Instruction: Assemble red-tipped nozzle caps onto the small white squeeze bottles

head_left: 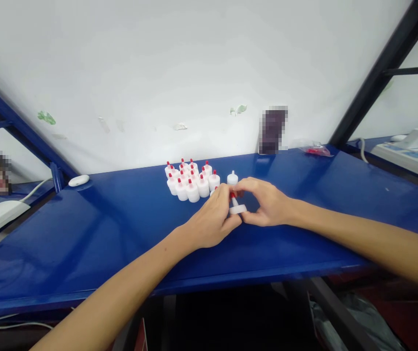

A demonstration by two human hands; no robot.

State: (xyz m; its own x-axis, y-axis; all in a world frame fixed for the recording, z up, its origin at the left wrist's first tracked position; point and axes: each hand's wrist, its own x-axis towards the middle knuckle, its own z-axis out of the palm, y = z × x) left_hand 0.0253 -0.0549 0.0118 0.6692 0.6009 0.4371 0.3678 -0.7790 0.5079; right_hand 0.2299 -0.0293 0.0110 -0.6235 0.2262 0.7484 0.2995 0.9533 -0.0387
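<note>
Between my two hands is a white nozzle cap (237, 209), tilted, with a wide round base and a small red tip (233, 196) on its spout. My left hand (211, 219) is closed on it from the left, thumb near the base. From the right, my right hand (265, 202) pinches it, thumb by the rim and index finger near the red tip. Just beyond the fingers stands a white nozzle cap with a bare spout (232, 179). A cluster of several white nozzle caps with red tips (193, 193) stands upright left of it; my left hand partly hides one.
The blue tabletop (128, 224) meets a white wall at the back. A white oval case (79, 181) lies at the far left. A clear bag with red pieces (316, 150) lies back right, and a pixelated dark object (273, 131) leans on the wall.
</note>
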